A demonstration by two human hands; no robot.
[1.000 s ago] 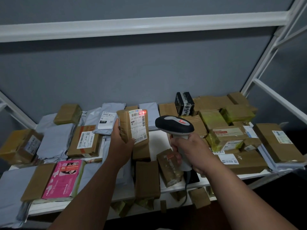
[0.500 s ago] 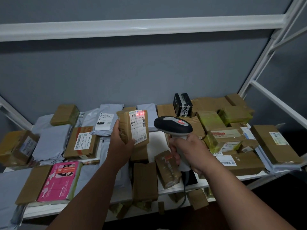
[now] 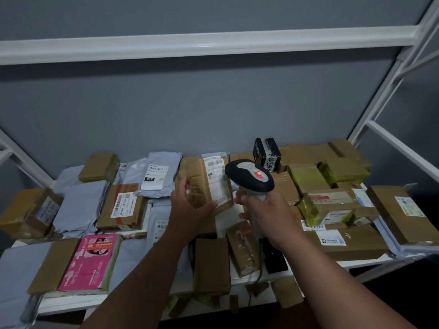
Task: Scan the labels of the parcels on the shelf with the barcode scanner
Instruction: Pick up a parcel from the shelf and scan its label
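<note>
Where a red scan line glowed on the label half a second ago, the brown parcel (image 3: 206,184) now shows none, and it sits tilted further back at frame centre, its white label (image 3: 217,179) facing up. Fingers of the left hand (image 3: 190,205) curl around the parcel's lower left edge, thumb across its front. Just right of it, the right hand (image 3: 268,217) wraps the handle of the barcode scanner (image 3: 249,178), whose head now overlaps the parcel's right edge. Below both, the white shelf (image 3: 256,279) carries brown boxes, grey mailers (image 3: 80,207), a pink packet (image 3: 91,262) at lower left and a black box (image 3: 267,154) at the back. Behind stands a grey wall (image 3: 213,103) with white frame bars (image 3: 204,46).
</note>
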